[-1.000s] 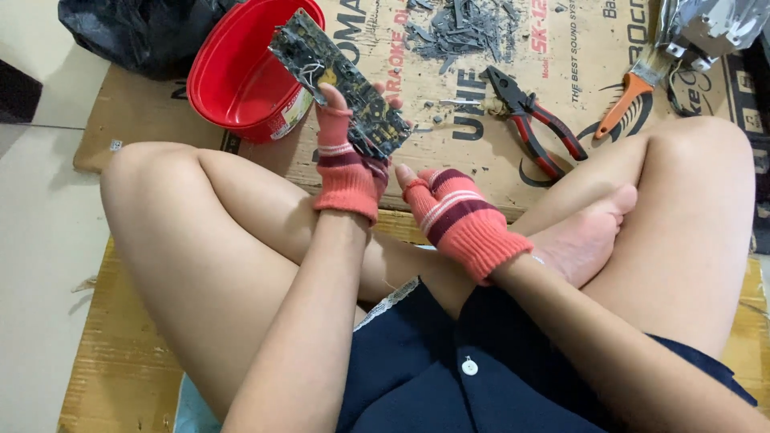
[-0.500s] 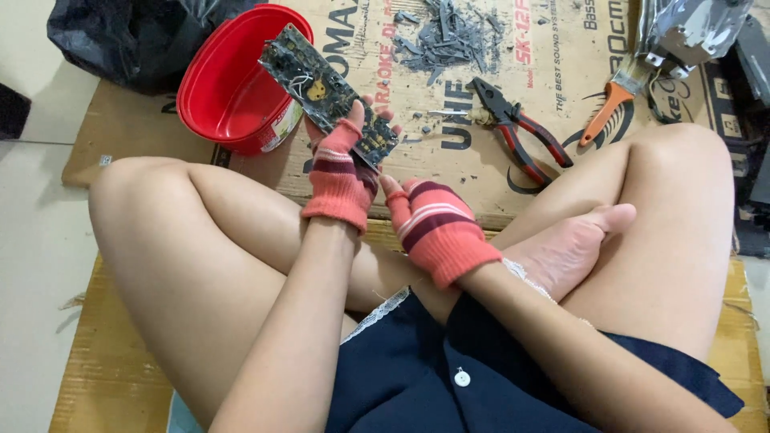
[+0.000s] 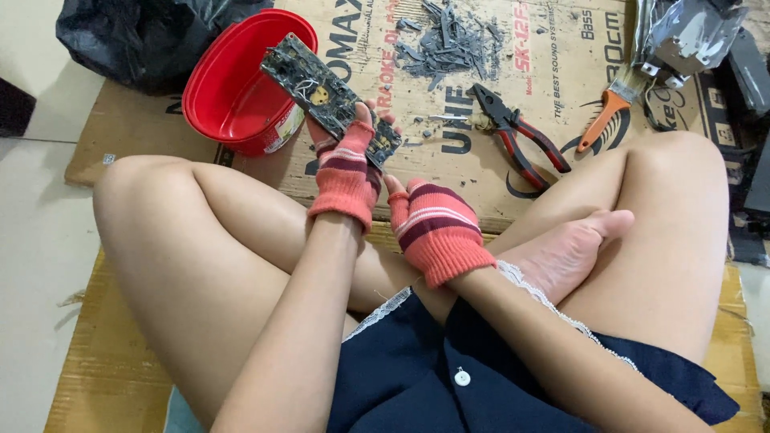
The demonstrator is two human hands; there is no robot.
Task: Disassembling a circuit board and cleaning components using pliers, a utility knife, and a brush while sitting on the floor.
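My left hand [image 3: 346, 170], in a striped orange fingerless glove, grips a long dark circuit board [image 3: 321, 90] and holds it tilted above my crossed legs, its far end over the red bowl [image 3: 228, 92]. My right hand [image 3: 433, 220], in a matching glove, sits just below and to the right of the board's near end. Its fingertips touch that end; whether they pinch it is hidden.
Flattened cardboard [image 3: 561, 88] covers the floor ahead. On it lie red-handled pliers [image 3: 517, 132], an orange-handled brush [image 3: 611, 112] and a pile of grey scraps [image 3: 449, 40]. A black bag [image 3: 136, 36] sits at top left, and grey metal parts [image 3: 690, 36] at top right.
Both hands and the board have stayed together; the board's near end has come closer to my right hand's fingers. The view has shifted slightly.
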